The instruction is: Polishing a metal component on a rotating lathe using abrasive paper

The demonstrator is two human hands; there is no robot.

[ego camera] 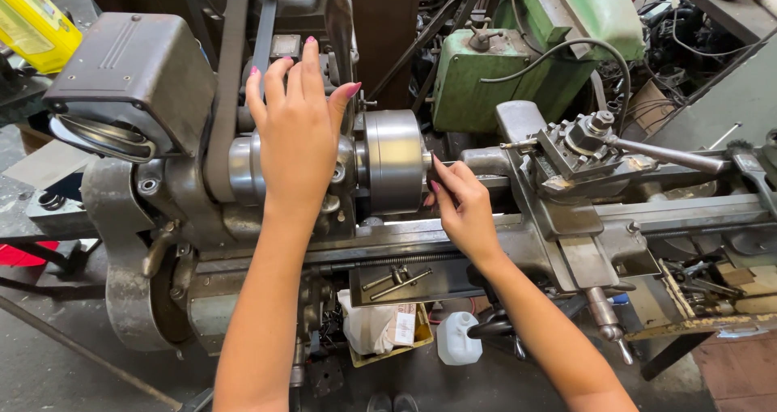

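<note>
Chuck sits at centre on the lathe; left hand lies flat and open at nine o'clock, right hand pinches a thin dark tool at its face, three o'clock. Work appears midway.

A machine workshop, plainly. Old metal lathe across the middle, grey and oil-stained, with steel chuck, tool post on the carriage and a leadscrew along the front. Chuck key lying in the chip tray. Green machine with hoses and cables crowded behind. Yellow container at the upper left, white plastic jug and rags down on the grimy concrete floor. Loose hand tools heaped at the right.
</note>
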